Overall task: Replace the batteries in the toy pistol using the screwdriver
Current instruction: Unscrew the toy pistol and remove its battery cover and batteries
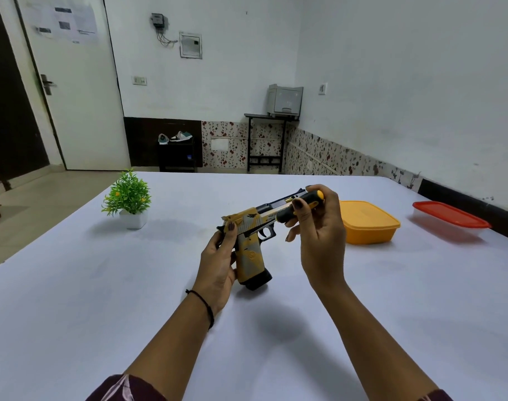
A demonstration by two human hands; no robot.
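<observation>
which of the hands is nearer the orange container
Right. The right hand, holding the screwdriver, is just left of the orange container; the left hand grips the toy pistol farther left.

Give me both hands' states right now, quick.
Left hand: closed around the toy pistol grip, held above the table.
Right hand: closed on the screwdriver handle, against the pistol's side.
</observation>
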